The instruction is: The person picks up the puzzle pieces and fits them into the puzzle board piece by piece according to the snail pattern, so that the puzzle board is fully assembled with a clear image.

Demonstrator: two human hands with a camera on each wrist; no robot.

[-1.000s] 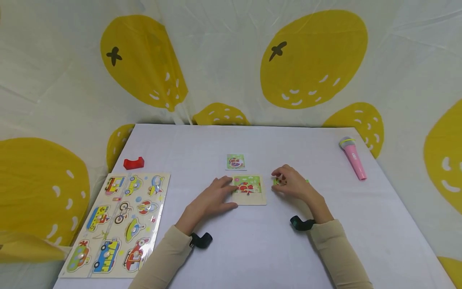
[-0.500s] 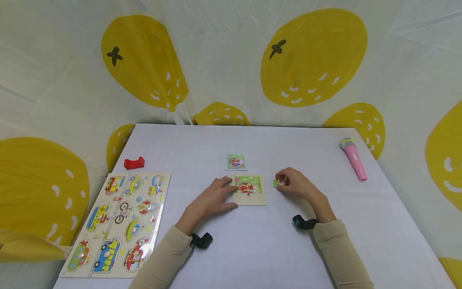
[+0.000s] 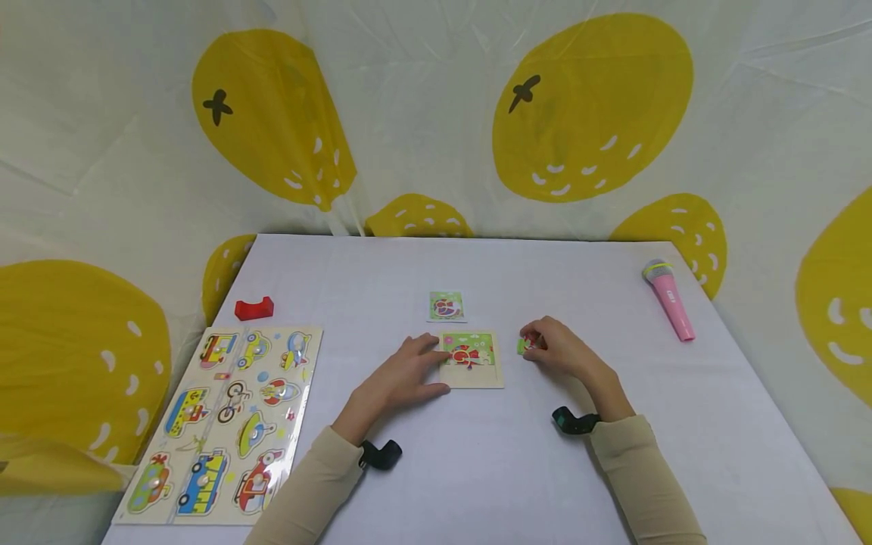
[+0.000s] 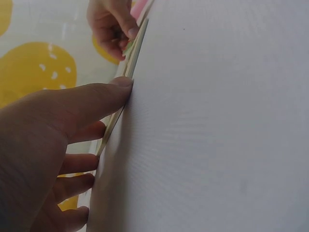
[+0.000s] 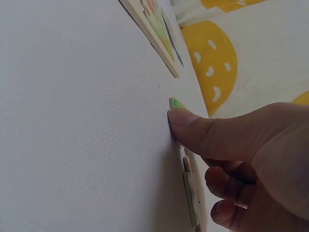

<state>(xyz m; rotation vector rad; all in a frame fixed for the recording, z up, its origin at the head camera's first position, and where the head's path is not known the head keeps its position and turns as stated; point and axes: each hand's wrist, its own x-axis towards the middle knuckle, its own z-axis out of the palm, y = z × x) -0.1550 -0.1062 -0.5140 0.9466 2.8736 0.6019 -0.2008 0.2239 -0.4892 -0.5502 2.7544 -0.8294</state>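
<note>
A small wooden puzzle board (image 3: 471, 378) lies flat mid-table, its upper part filled with green and red picture pieces and its lower strip bare wood. My left hand (image 3: 402, 371) rests at its left side, fingers spread and relaxed, with the thumb (image 4: 104, 99) touching the board's edge in the left wrist view. To the right of the board, my right hand (image 3: 562, 350) pinches a green and red puzzle piece (image 3: 522, 345) between thumb and fingers, low over the table. In the right wrist view, other loose pieces (image 5: 190, 198) lie beneath that hand, mostly hidden from the head view.
Behind the board lies a small picture card (image 3: 446, 306). A large vehicle peg puzzle (image 3: 228, 446) covers the table's left side, with a red block (image 3: 254, 309) beyond it. At the far right lies a pink toy microphone (image 3: 671, 303). A patterned curtain hangs behind the table.
My right hand has shifted slightly right and drawn its fingers together on the puzzle piece, whose visible part has turned a little. The left hand has stayed at the board.
</note>
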